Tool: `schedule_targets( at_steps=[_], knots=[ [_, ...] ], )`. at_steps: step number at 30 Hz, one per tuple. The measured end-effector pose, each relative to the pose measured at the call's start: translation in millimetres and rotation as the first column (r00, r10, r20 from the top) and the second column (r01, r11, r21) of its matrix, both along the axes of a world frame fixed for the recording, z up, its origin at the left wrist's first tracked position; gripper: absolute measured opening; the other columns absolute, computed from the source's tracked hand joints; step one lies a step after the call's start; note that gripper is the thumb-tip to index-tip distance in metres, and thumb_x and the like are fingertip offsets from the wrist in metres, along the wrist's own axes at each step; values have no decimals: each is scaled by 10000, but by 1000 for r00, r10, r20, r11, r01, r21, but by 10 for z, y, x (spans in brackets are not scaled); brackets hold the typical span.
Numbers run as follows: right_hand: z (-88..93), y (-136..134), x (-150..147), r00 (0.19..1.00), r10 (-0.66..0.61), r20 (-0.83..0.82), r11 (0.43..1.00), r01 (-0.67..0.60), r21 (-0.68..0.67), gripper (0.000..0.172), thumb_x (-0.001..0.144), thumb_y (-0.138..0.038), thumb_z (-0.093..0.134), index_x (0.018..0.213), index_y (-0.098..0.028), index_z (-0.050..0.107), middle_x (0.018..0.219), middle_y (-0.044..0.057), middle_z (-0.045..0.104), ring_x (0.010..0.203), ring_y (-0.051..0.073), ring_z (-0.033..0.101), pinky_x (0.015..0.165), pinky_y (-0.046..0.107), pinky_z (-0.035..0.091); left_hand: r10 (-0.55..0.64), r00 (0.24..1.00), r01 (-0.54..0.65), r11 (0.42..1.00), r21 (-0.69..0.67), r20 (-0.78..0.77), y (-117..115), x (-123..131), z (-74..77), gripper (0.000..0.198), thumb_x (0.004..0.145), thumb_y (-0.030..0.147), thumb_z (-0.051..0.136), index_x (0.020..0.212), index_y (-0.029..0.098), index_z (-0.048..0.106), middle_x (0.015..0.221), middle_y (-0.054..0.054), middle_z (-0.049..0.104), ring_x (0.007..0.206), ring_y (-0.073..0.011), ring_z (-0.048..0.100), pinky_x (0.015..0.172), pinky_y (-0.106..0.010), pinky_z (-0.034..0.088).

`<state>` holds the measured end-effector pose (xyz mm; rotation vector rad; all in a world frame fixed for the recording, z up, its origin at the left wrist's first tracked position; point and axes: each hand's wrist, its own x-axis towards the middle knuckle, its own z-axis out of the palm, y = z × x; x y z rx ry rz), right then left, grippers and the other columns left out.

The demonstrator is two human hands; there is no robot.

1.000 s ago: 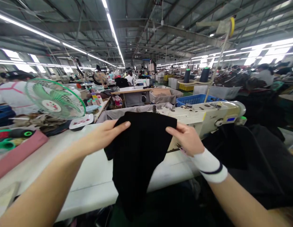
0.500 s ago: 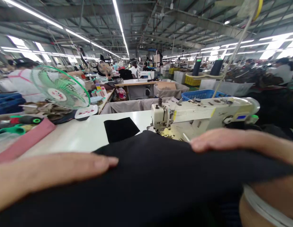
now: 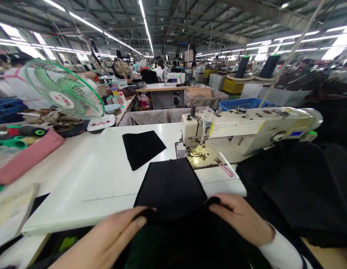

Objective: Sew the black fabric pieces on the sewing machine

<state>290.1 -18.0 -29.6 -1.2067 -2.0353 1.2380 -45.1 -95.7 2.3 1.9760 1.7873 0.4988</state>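
A black fabric piece (image 3: 170, 186) lies flat on the white sewing table (image 3: 100, 175), its far edge near the needle of the cream sewing machine (image 3: 246, 129). My left hand (image 3: 114, 237) grips the near left corner of this fabric at the table's front edge. My right hand (image 3: 242, 218), with a white cuff at the wrist, pinches the near right corner. A smaller black fabric piece (image 3: 142, 147) lies apart, farther back on the table.
A green desk fan (image 3: 64, 91) stands at the back left. A pink cloth roll (image 3: 27, 157) and green scissors (image 3: 9, 143) lie at the left. A heap of black fabric (image 3: 302, 186) fills the right side. Pink snips (image 3: 226, 169) rest beside the machine. Other workers sit beyond.
The black fabric, held up a second ago and spread close under the camera half a second ago, now lies flat on the table with both hands at its near corners.
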Motion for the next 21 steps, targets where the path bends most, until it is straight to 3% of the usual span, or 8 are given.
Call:
schedule_targets(
  at_steps=[3, 5, 7, 9, 12, 15, 19, 21],
  knots=[
    [-126, 417, -244, 993, -118, -1, 987, 117, 109, 293, 918, -434, 538, 786, -191, 635, 676, -15, 631, 661, 166, 601, 612, 255, 467, 79, 989, -78, 997, 7, -124, 582, -5, -4, 328, 890, 439, 467, 985, 258, 723, 913, -72, 740, 880, -297, 699, 818, -382, 540],
    [-224, 710, -447, 978, -206, 30, 960, 196, 202, 207, 882, -352, 570, 750, -197, 604, 646, -21, 590, 640, 165, 570, 622, 265, 456, 169, 948, -160, 986, 52, -270, 941, 50, -70, 333, 918, 423, 414, 880, 230, 682, 849, -89, 709, 827, -308, 687, 751, -387, 513],
    [-325, 960, -641, 956, -287, 57, 927, 262, 269, 175, 832, -272, 608, 677, -203, 568, 702, 9, 593, 719, 188, 569, 710, 301, 462, 230, 894, -203, 973, 111, -385, 1216, 96, -187, 312, 927, 390, 408, 799, 210, 628, 892, -107, 672, 851, -303, 665, 711, -365, 487],
    [-421, 1137, -795, 933, -355, 66, 895, 319, 311, 183, 779, -211, 644, 631, -205, 537, 815, 57, 609, 863, 234, 563, 827, 363, 449, 253, 897, -216, 966, 142, -362, 1401, 104, -330, 222, 898, 342, 475, 786, 197, 600, 999, -124, 630, 928, -296, 630, 732, -351, 474],
    [-544, 1269, -921, 905, -421, 61, 862, 379, 338, 196, 726, -166, 671, 616, -209, 514, 901, 89, 608, 985, 286, 533, 909, 443, 414, 286, 943, -264, 954, 140, -168, 1553, 57, -518, 77, 808, 262, 587, 788, 190, 570, 985, -121, 593, 950, -295, 582, 792, -376, 459],
    [-609, 1299, -945, 905, -425, 23, 859, 396, 323, 191, 700, -152, 663, 608, -214, 507, 834, 66, 613, 932, 274, 555, 907, 450, 423, 274, 961, -268, 955, 125, -29, 1615, 21, -614, 110, 752, 163, 595, 713, 207, 502, 804, -60, 571, 835, -256, 571, 795, -379, 453],
    [-591, 1210, -871, 918, -381, -105, 882, 396, 255, 72, 718, -212, 615, 675, -209, 558, 778, 47, 644, 795, 222, 613, 817, 383, 497, 298, 947, -315, 934, 169, 121, 1525, 47, -602, 100, 764, 121, 534, 747, 209, 488, 837, -35, 581, 829, -196, 576, 796, -320, 463],
    [-563, 1102, -796, 914, -362, -186, 893, 397, 212, 113, 751, -300, 597, 794, -195, 603, 835, 62, 684, 790, 215, 650, 781, 361, 528, 317, 885, -384, 911, 150, 340, 1399, 79, -554, 55, 779, 181, 565, 817, 199, 529, 966, -48, 618, 862, -176, 600, 801, -296, 475]
  ],
)
